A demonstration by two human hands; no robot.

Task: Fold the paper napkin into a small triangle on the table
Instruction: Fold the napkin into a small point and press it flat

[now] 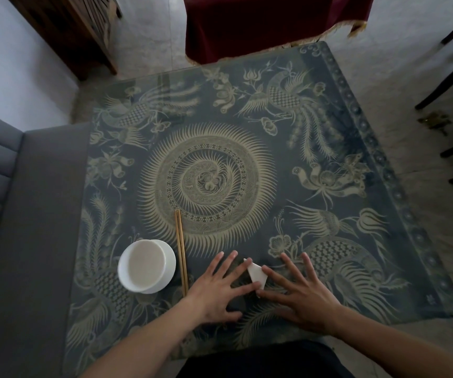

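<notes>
Both hands lie spread, fingers apart — left hand [214, 291], right hand [300, 301] — fingertips pressing the small white folded paper napkin [256, 274] flat on the patterned blue surface [328, 148], seemingly triangular. Farther left: wooden chopsticks [181, 252], white bowl [146, 266].

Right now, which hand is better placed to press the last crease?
Probably the right hand: its fingers already lie on the napkin. The left hand touches only its edge.

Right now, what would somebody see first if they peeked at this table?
Probably the big golden swirl in the middle of the dark patterned table. Next, the left hand and right hand pressing a small white napkin near the front edge, beside a white bowl and chopsticks.
</notes>
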